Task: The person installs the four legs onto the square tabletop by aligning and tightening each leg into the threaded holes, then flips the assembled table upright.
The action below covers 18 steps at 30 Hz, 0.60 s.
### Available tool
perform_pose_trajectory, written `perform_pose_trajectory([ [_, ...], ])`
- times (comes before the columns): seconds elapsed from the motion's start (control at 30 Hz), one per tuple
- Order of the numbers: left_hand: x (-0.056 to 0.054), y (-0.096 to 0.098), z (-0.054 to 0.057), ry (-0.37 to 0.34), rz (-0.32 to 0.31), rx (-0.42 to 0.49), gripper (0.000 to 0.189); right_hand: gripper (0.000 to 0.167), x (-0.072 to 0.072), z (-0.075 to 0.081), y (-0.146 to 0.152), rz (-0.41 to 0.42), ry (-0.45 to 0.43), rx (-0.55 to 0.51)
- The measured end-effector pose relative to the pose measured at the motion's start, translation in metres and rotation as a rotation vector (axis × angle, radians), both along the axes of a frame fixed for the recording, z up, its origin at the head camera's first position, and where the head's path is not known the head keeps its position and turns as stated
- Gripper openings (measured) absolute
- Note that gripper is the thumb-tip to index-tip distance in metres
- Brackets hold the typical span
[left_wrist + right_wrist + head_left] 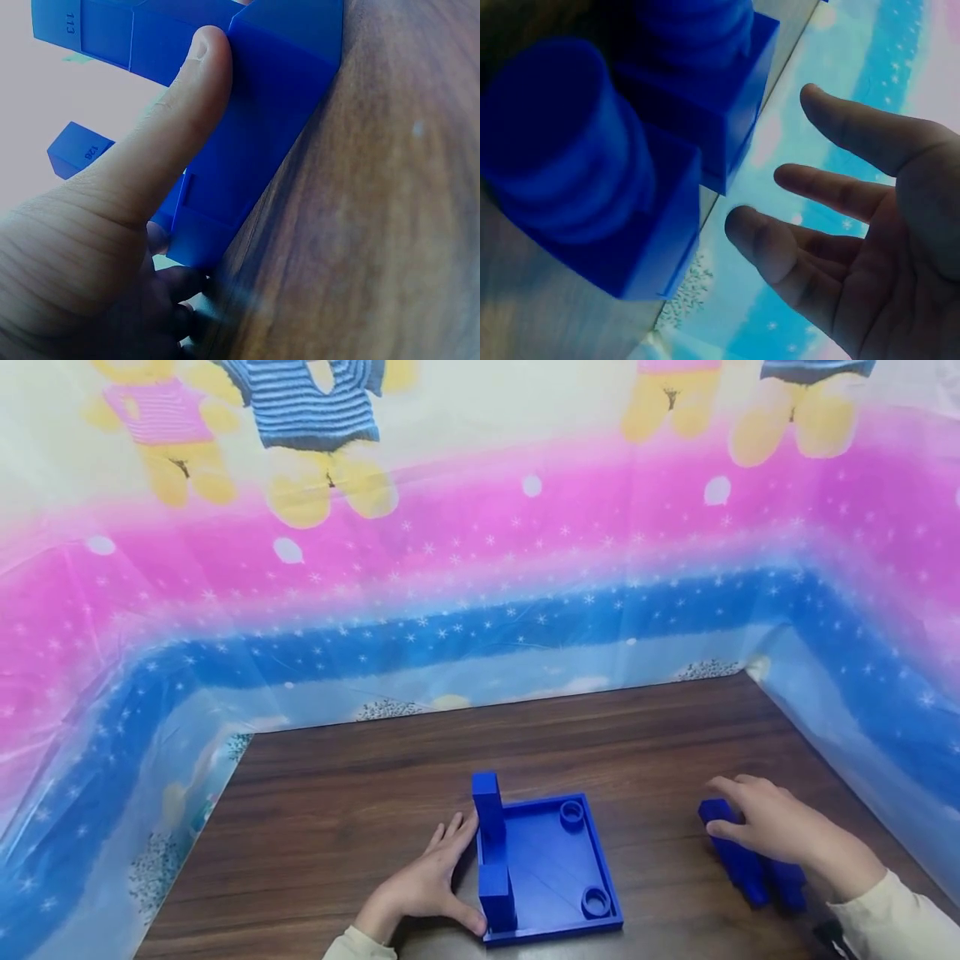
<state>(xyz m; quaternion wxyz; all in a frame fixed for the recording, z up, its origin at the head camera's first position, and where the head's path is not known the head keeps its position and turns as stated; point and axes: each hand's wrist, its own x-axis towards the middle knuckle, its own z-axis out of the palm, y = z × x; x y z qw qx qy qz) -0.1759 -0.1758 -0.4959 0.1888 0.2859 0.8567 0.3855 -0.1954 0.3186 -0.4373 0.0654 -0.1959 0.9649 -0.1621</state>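
A square blue tray-like base (551, 877) lies on the table, with two blue square posts (494, 893) upright along its left side and two round sockets (596, 902) on the right. My left hand (431, 881) rests against the left side, fingers spread toward the far post and thumb at the near corner. In the left wrist view the thumb (206, 75) presses on the blue side wall. At the right, my right hand (780, 827) hovers over two loose blue posts (738, 864), fingers extended. The right wrist view shows their thick threaded ends (570, 142), apart from the fingers.
The dark wood table (360, 785) ends at a patterned curtain (450, 552) along the back and both sides. A small black object (832, 935) lies at the near right, beside the right sleeve.
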Motion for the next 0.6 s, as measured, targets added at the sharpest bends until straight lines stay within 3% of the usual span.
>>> perform_pose_trajectory([
  [0.33, 0.0, -0.001, -0.002, 0.013, 0.002, -0.007, 0.14, 0.061, 0.003, -0.017, -0.002, 0.025, -0.032, -0.087],
  [0.6, 0.0, -0.001, -0.002, 0.027, 0.0, -0.01, 0.141, 0.09, 0.006, -0.019, -0.009, -0.13, -0.267, -0.168],
])
